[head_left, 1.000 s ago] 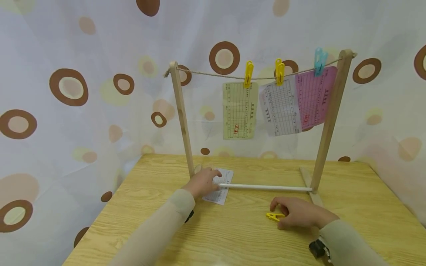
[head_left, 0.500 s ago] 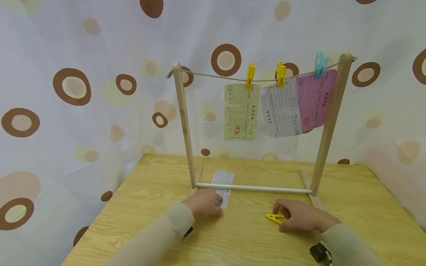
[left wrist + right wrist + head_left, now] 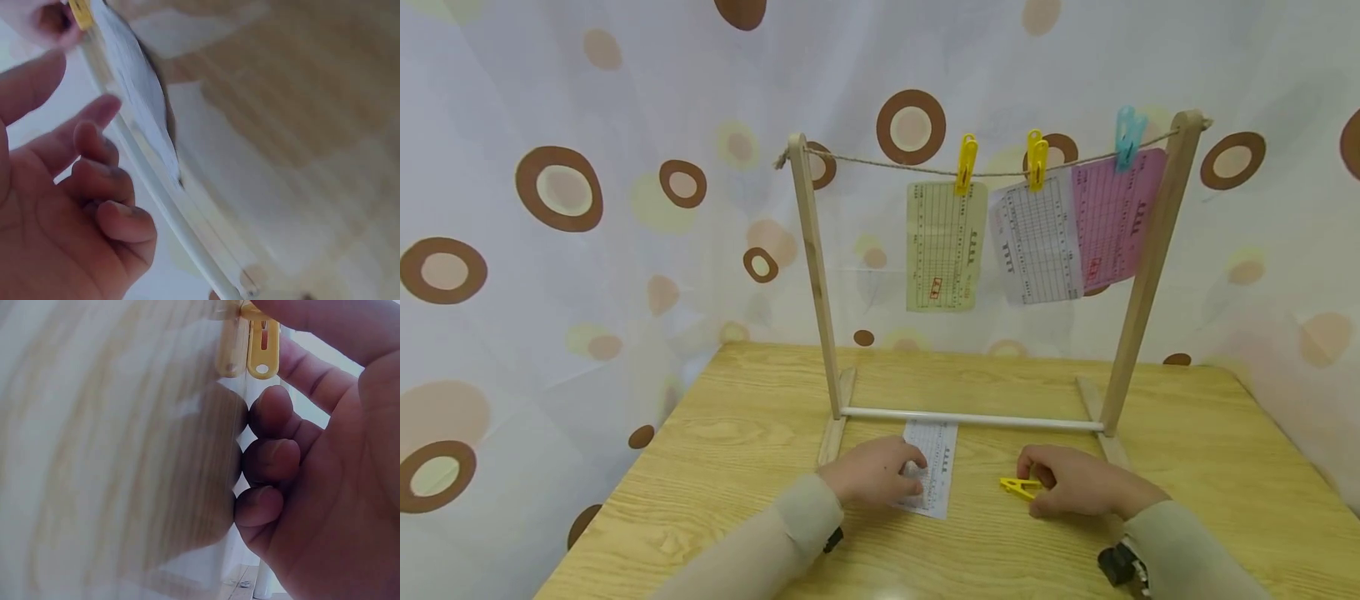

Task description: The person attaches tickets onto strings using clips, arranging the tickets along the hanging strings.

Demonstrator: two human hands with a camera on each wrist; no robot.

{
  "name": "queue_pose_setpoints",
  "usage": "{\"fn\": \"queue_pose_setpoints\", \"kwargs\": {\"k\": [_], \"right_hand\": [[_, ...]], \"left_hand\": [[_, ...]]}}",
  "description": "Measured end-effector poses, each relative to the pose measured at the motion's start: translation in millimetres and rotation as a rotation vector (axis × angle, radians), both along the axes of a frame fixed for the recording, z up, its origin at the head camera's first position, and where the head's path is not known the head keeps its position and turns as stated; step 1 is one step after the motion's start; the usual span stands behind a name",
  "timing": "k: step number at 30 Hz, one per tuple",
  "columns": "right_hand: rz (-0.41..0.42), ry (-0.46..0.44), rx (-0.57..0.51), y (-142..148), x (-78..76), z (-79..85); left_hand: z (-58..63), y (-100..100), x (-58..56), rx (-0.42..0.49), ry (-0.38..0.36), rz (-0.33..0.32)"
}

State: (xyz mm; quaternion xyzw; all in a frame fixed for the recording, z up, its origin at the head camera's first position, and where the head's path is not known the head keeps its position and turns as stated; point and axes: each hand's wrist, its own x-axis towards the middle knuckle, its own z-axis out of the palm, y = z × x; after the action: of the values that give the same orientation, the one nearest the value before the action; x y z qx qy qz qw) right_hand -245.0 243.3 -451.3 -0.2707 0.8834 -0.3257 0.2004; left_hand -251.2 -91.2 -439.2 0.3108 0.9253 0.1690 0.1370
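My left hand (image 3: pixel 874 473) is over a white printed slip (image 3: pixel 938 479), its fingertips right at the paper. In the left wrist view the slip (image 3: pixel 139 87) lifts off the tabletop in a bend beside the index fingertip, and thumb and index finger are apart. The right hand (image 3: pixel 1078 482) rests low on the table, with a yellow clothespin (image 3: pixel 1019 488) pinched by its handles between thumb and index finger. Up close in the right wrist view, one handle of this clothespin (image 3: pixel 264 350) shows; the other fingers curl against the tabletop.
Behind the hands stands a wooden rack (image 3: pixel 820 283) with a white bottom bar (image 3: pixel 977 419) and a string (image 3: pixel 887 167). Yellow clothespins hold a yellow slip (image 3: pixel 945 250) and a white slip (image 3: pixel 1041 242); a blue clothespin (image 3: pixel 1127 137) holds a pink slip (image 3: pixel 1116 217).
The left hand has come toward me and right, and the white slip has slid from under the rack's left end to in front of the bar. The right hand has hardly moved.
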Motion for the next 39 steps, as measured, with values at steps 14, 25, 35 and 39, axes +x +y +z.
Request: {"fn": "queue_pose_setpoints", "kwargs": {"k": [14,25,35,39], "right_hand": [[0.007,0.029,0.005,2.4,-5.3,-5.4],[0.044,0.048,0.023,7.5,-2.9,2.5],[0.035,0.146,0.124,14.3,9.5,5.7],[0.02,0.166,0.11,13.7,10.0,3.2]], "left_hand": [[-8.5,1.6,-34.6,-0.115,0.037,0.088],[-3.1,5.0,-39.5,-0.038,0.021,0.149],[-6.8,4.3,-49.0,-0.101,-0.027,0.164],[-9.4,3.0,-49.7,-0.087,-0.058,0.164]]}}
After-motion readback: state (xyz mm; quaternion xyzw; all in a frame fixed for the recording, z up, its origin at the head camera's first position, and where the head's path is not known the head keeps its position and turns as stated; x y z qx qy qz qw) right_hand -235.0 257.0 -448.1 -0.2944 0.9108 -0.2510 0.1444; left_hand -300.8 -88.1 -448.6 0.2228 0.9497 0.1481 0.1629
